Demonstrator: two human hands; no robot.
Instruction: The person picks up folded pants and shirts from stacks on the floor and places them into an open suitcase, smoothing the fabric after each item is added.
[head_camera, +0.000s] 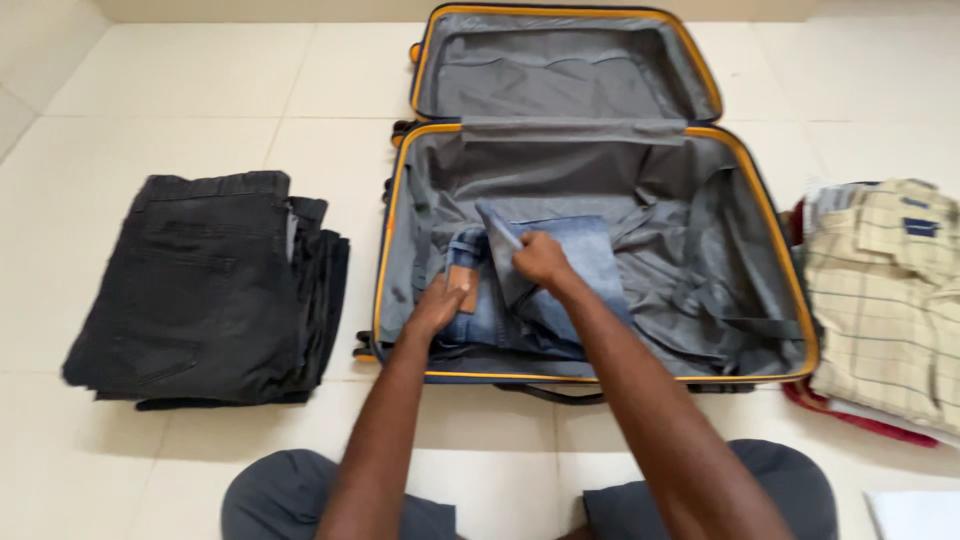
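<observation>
The right hand (541, 259) has its grip pinched on a folded edge of the jeans (530, 285), lifting a flap; the left hand (436, 308) lies spread flat on the waistband near the brown patch. The jeans sit in the left half of the open case (775, 245), centre frame. If the flat hand slackens, I reckon the pinched flap could drag the fold loose, or the slippery grey lining bunches beneath. The denim looks soft, faded blue. At left, stiff black trousers (200, 285) lie stacked on glossy floor tiles; at right, checked shirts (885, 300).
</observation>
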